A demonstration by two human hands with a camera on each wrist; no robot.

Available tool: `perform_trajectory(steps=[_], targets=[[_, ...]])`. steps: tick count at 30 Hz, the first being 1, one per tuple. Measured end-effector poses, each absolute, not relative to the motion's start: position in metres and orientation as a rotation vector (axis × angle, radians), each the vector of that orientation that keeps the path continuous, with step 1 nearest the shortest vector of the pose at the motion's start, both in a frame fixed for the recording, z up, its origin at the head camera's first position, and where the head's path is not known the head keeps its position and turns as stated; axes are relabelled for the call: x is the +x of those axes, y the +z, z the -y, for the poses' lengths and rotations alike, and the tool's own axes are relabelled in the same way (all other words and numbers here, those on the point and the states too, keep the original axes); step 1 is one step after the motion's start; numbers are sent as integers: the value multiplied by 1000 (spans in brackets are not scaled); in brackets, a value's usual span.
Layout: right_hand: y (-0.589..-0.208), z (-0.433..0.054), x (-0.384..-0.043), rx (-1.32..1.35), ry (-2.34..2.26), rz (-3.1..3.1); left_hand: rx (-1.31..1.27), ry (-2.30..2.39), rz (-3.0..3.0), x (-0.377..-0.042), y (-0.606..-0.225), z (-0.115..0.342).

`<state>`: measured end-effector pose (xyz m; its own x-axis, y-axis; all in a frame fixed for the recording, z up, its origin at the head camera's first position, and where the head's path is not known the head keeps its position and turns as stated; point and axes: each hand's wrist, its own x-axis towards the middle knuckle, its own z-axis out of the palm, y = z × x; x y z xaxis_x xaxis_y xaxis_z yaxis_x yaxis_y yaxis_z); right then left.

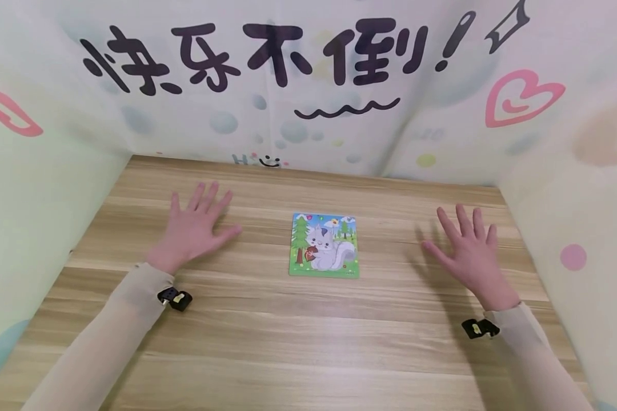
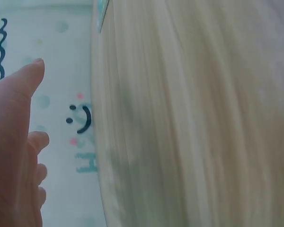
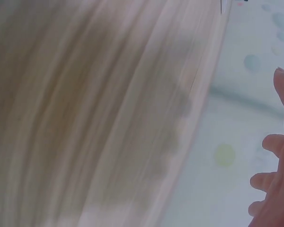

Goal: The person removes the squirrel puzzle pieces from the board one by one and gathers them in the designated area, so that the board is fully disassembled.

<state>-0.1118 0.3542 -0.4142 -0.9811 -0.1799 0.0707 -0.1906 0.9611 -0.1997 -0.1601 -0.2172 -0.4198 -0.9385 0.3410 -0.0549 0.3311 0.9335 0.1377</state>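
A square picture puzzle [image 1: 324,245] lies flat near the middle of the table, showing a grey-white squirrel with a nut among green trees. To its left is my left hand [image 1: 192,228], palm down with the fingers spread and nothing in it. On the other side, my right hand [image 1: 470,254] is likewise spread and bare, casting a shadow on the wood to its left. Both hands are apart from the puzzle. In the left wrist view the thumb [image 2: 26,82] points up the frame, and a corner of the puzzle [image 2: 102,14] shows at the top.
The wood-grain table [image 1: 288,342] meets a white printed cloth [image 1: 267,125] at its back edge, with large dark characters on it. Pale printed walls stand at the left and right. Each sleeve cuff carries a small black device [image 1: 177,298].
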Motion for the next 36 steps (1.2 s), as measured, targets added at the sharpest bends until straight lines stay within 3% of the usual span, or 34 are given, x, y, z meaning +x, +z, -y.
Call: perform_trajectory(steps=[36], targets=[[-396, -267, -139, 716, 415, 2954, 756, 387, -2941, -152, -426, 129]])
